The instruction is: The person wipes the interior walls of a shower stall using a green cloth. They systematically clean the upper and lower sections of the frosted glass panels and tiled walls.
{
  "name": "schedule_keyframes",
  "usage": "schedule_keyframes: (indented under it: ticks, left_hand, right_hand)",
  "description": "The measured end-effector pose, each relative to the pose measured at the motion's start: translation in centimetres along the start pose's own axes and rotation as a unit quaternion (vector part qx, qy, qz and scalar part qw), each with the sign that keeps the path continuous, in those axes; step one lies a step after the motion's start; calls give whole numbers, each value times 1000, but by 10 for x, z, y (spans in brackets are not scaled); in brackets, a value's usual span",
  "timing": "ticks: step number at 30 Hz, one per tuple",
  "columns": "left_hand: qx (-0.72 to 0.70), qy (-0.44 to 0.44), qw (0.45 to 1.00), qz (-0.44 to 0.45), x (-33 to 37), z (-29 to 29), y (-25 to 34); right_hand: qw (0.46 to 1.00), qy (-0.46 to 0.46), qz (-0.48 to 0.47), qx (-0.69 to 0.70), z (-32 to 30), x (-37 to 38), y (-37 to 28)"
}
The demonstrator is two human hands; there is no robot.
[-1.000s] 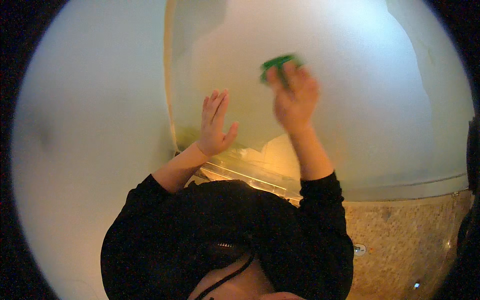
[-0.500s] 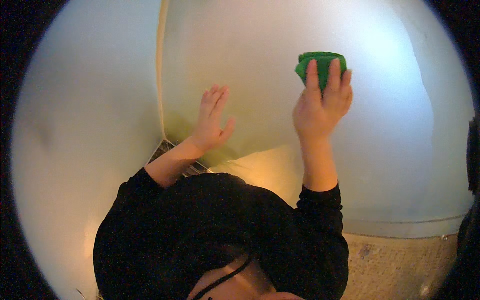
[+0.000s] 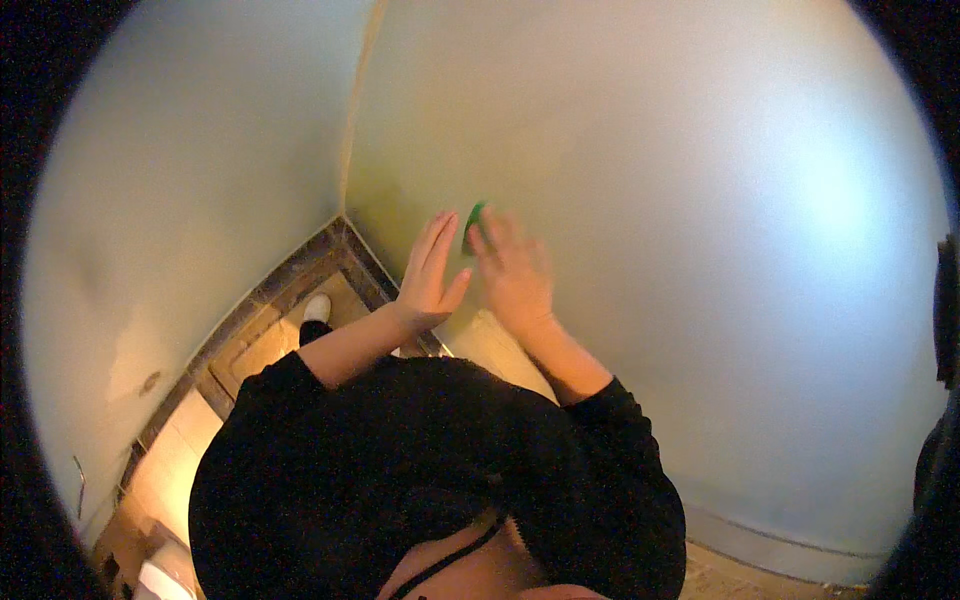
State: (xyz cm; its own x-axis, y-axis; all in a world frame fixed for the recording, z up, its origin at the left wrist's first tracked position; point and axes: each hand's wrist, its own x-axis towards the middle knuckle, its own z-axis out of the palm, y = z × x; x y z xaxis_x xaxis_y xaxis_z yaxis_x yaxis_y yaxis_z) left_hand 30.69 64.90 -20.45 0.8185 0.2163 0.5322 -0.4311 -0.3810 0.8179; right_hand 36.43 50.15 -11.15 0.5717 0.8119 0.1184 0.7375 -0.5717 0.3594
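Note:
A folded green cloth (image 3: pixel 472 228) shows as a narrow strip at the fingertips of my right hand (image 3: pixel 517 278), which presses it against the pale wall (image 3: pixel 640 300). Motion blurs the fingers of that hand, and most of the cloth is hidden behind them. Just to the left is my left hand (image 3: pixel 430 275), held up with straight fingers and the thumb apart, nothing in it. I cannot tell whether it touches the wall. Both forearms come out of black sleeves.
Another pale wall (image 3: pixel 180 210) meets this one at a corner seam (image 3: pixel 352 130). Dark edging (image 3: pixel 262 293) borders the tiled floor (image 3: pixel 185 435) below. A white shoe (image 3: pixel 318 307) stands there. At lower left a thin wire (image 3: pixel 79 485) sticks out near the wall.
My right hand has moved left and down with the green cloth, close to my left hand. The view has shifted, showing more floor and the shoe at left.

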Motion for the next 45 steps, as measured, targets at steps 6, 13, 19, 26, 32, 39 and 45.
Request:
schedule_keyframes:
  ticks: [6, 13, 19, 26, 32, 39, 45]
  left_hand:
    - [-46, 42, 998, 7, -8, 22, 2]
    - [-319, 84, 913, -240, -66, 107, 92]
    - [-162, 145, 961, -170, -65, 140, 77]
    - [36, 259, 964, 53, 64, 96, 51]
    - [21, 252, 968, -6, 49, 124, 42]
    - [60, -80, 988, -118, -125, 242, 60]
    - [-66, 247, 940, -227, -24, 193, 4]
  right_hand:
    - [968, 209, 67, -120, -32, 21, 11]
    - [997, 45, 41, 37, 14, -106, -3]
    - [954, 142, 13, 265, -11, -143, 16]
    - [942, 191, 14, 277, -29, -157, 26]
    - [903, 252, -21, 348, -16, -144, 18]
    - [899, 251, -7, 359, -5, -147, 29]
    - [901, 257, -2, 349, -10, -131, 24]
